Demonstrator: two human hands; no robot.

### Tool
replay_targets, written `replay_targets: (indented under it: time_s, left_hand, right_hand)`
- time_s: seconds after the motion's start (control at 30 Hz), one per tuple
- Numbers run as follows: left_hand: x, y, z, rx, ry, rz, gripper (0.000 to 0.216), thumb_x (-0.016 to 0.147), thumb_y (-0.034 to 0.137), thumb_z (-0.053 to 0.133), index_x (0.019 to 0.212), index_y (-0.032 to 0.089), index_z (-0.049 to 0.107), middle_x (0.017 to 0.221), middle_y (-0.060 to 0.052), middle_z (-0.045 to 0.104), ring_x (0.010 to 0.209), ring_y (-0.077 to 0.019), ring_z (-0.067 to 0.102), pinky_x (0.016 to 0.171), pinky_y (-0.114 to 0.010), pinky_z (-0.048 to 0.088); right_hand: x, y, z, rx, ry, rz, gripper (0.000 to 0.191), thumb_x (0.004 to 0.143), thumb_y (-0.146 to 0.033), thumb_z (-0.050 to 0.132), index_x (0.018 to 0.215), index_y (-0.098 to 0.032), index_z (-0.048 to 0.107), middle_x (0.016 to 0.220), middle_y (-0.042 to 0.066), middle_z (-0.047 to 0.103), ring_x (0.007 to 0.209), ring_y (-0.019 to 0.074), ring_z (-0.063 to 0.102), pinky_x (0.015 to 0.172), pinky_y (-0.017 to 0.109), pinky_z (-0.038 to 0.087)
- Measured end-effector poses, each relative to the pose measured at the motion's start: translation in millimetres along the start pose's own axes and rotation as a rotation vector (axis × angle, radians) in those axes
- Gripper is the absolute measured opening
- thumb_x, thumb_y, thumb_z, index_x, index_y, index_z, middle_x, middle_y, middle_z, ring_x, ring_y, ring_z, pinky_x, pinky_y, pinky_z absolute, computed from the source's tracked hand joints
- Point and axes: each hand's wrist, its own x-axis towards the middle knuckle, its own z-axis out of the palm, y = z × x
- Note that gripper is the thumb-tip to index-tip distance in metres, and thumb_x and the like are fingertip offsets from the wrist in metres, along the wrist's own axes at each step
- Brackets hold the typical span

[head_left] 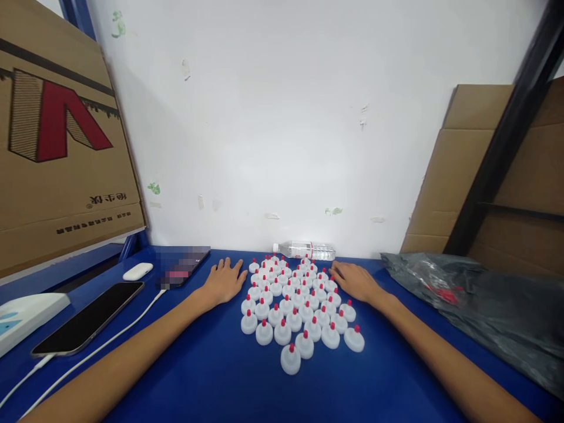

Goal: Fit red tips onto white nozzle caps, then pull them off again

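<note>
Between my two hands stand several white plastic nozzle caps [282,332] with small red tips, grouped closely on the blue tabletop [211,376]. My left hand [224,282] lies flat on the table to the left of the caps, fingers spread and holding nothing. On the other side, my right hand [355,281] rests palm down, its fingertips close to the caps at the right edge of the group. Whether those fingertips touch a cap I cannot tell. Most caps sit upright; the nearest one stands a little apart toward me.
A clear bottle [308,251] lies against the white wall [282,117]. At left are two phones [88,320] with white cables, a white earbud case [138,271] and a white box [30,317]. Grey plastic sheeting [493,305] covers the right side. Cardboard [57,194] stands left.
</note>
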Motion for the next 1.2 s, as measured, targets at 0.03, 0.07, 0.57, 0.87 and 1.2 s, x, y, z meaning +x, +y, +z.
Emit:
replay_targets:
  time_s: [0.03,0.07,0.57,0.87,1.2]
  left_hand:
    - [0.1,-0.1,0.1,0.000,0.000,0.000,0.061,0.102,0.049,0.026,0.153,0.017,0.036,0.155,-0.023,0.036,0.143,-0.0404,0.034,0.111,-0.052,0.030]
    - [0.2,-0.2,0.3,0.000,0.000,0.000,0.061,0.102,0.049,0.026,0.153,0.018,0.036,0.155,-0.023,0.036,0.143,-0.0402,0.034,0.111,-0.052,0.030]
    - [0.3,-1.1,1.0,0.004,0.000,0.004,0.061,0.102,0.049,0.025,0.153,0.018,0.036,0.155,-0.023,0.036,0.143,-0.0404,0.035,0.111,-0.052,0.030]
    - [0.4,-0.7,1.1,-0.002,0.003,0.002,0.061,0.102,0.049,0.026,0.153,0.018,0.036,0.155,-0.023,0.036,0.143,-0.0406,0.034,0.112,-0.052,0.029]
    - [1.0,-1.5,3.0,-0.001,0.014,0.006,0.060,0.101,0.048,0.026,0.152,0.018,0.037,0.154,-0.022,0.037,0.142,-0.0405,0.035,0.111,-0.053,0.030]
  right_hand:
    - [-0.1,-0.1,-0.1,0.000,-0.001,0.001,0.033,0.104,-0.039,0.031,0.103,-0.021,0.058,0.096,0.008,0.070,0.089,0.0238,0.067,0.070,0.029,0.038]
    - [-0.2,-0.2,-0.3,0.000,-0.001,0.001,0.033,0.104,-0.039,0.031,0.103,-0.021,0.058,0.096,0.008,0.070,0.088,0.0238,0.067,0.070,0.029,0.038]
    - [-1.4,-1.3,-2.0,-0.006,0.010,-0.009,0.029,0.104,-0.037,0.034,0.099,-0.021,0.057,0.095,0.007,0.071,0.087,0.0229,0.068,0.067,0.028,0.037]
    - [-1.3,-0.2,-0.9,-0.008,0.014,-0.015,0.030,0.104,-0.037,0.033,0.099,-0.021,0.057,0.094,0.008,0.070,0.085,0.0234,0.067,0.066,0.029,0.036]
    - [-1.8,-1.2,-2.1,-0.004,0.010,-0.015,0.030,0.103,-0.037,0.033,0.101,-0.021,0.058,0.096,0.008,0.071,0.088,0.0234,0.067,0.068,0.029,0.037]
